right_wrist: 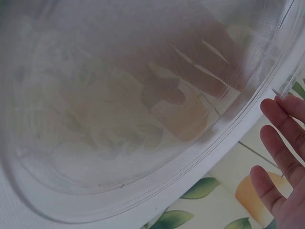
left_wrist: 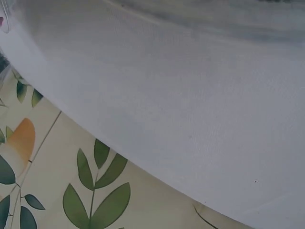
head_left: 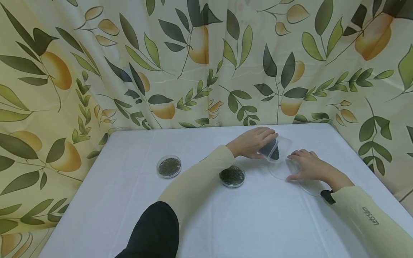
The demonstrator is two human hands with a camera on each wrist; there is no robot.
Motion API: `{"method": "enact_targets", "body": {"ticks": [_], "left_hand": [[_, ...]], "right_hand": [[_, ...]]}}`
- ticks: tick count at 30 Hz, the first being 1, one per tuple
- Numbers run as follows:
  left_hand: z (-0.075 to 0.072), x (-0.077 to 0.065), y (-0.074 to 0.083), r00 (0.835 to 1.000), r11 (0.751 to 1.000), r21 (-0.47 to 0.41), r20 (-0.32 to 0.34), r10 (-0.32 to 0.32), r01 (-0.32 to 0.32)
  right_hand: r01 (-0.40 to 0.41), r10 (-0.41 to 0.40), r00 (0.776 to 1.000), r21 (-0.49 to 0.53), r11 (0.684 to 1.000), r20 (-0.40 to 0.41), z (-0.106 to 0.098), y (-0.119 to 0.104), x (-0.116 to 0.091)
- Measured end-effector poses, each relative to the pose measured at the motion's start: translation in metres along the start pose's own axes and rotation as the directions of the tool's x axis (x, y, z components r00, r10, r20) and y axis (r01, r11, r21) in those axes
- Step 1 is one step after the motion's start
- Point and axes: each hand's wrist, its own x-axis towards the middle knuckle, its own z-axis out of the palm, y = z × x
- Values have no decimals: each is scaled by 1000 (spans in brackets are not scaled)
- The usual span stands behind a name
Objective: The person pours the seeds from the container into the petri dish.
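In the head view my left hand (head_left: 253, 142) grips a clear plastic container (head_left: 267, 149), tilted down to the right. Dark grains (head_left: 275, 153) lie in its lower corner, and a transparent flap (head_left: 285, 144) stands out beyond it. Below is a clear round dish (head_left: 274, 173). My right hand (head_left: 314, 169) holds this dish at its right edge, thumb in front and fingers behind. In the right wrist view its fingertips (right_wrist: 270, 109) meet the clear rim. A second clear round piece (right_wrist: 95, 202) lies under the right wrist. The left wrist view leaves the left hand out.
Two round dishes filled with dark grains stand on the white-covered table (head_left: 258, 225), one dish (head_left: 169, 167) at left and another dish (head_left: 232, 176) beside the left forearm. A leaf-and-fruit patterned curtain (head_left: 193, 82) hangs behind the far table edge.
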Motion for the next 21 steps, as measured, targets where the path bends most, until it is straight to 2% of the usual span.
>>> {"method": "enact_targets", "body": {"ticks": [9, 21], "left_hand": [[2, 0, 6, 1000, 1000, 23, 10, -17, 17], [5, 0, 8, 999, 998, 55, -34, -20, 21]], "right_hand": [[3, -3, 1000, 3, 1000, -6, 1, 0, -1], [13, -13, 1000, 1, 1000, -13, 1, 2, -1]]}}
